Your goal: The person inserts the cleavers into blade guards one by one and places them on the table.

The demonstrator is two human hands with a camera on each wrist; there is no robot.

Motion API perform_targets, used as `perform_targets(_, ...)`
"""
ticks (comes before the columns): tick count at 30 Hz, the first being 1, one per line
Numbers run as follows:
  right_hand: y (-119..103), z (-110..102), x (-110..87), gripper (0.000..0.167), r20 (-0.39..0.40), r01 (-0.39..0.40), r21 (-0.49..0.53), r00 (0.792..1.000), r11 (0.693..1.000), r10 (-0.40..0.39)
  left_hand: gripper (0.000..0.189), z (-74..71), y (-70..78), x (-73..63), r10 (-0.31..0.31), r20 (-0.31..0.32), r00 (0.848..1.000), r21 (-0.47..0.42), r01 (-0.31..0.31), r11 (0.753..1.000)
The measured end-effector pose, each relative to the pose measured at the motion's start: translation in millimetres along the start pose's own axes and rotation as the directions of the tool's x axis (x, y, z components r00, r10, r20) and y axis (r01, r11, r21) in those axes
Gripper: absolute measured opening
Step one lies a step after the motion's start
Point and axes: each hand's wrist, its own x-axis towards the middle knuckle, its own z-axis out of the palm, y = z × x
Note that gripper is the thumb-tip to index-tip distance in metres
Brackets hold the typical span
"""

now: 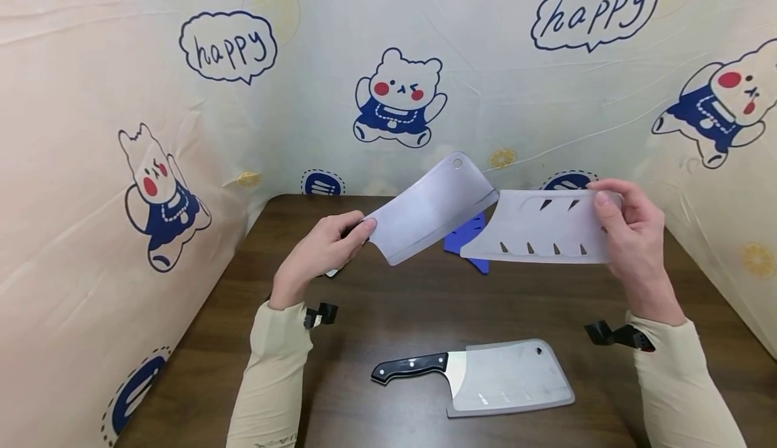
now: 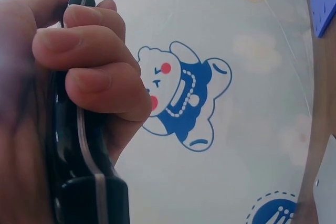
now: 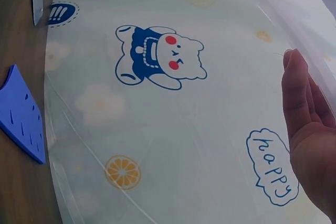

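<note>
My left hand (image 1: 330, 242) grips a cleaver (image 1: 431, 208) at its black handle (image 2: 89, 156), thumb near the base of the blade. The broad bare blade is raised over the table and slants up to the right. Between thumb and fingers, my right hand (image 1: 637, 245) pinches a whitish blade guard (image 1: 534, 229) with several small slots, also held in the air. In the head view the blade's far corner meets the guard's upper left edge. Below them, a second cleaver lies flat, its black handle (image 1: 413, 367) pointing left and its blade inside a translucent guard (image 1: 516, 374).
A blue slotted blade guard (image 1: 464, 240) lies on the brown table (image 1: 340, 340) behind the raised things. Part of another object (image 1: 332, 273) shows beneath the left hand, mostly hidden. Printed cloth (image 1: 485, 117) with bears hangs around the table's back and sides.
</note>
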Motion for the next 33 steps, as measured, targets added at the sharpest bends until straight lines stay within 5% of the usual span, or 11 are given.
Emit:
perform_targets(14, -4.6, 1.8, 4.3, 0.021, -0.027, 0.06, 0.132, 0.998, 0.989, -0.057, 0.029, 7.5, 12.9, -0.7, -0.004, 0.012, 1.0, 0.004, 0.004, 1.0)
perform_targets(21, -11.6, -11.5, 6.2, 0.024, -0.14, -0.058, 0.096, 0.988, 0.994, 0.071, 0.027, 21.8, 22.9, 5.6, 0.048, 0.102, 0.994, 0.014, -0.049, 0.999)
perform_targets(25, -12.5, -21.9, 7.3, 0.025, -0.167, -0.12, 0.078, 0.977, 0.99, 0.132, 0.028, 28.3, 26.7, 6.0, 0.055, 0.183, 0.982, 0.103, -0.075, 0.992)
perform_targets(33, -5.5, -29.8, 8.2, 0.019, 0.076, -0.036, 0.157, 0.997, 0.987, 0.024, 0.042, 31.6, 41.2, -1.4, 0.009, 0.331, 0.944, 0.258, -0.1, 0.961)
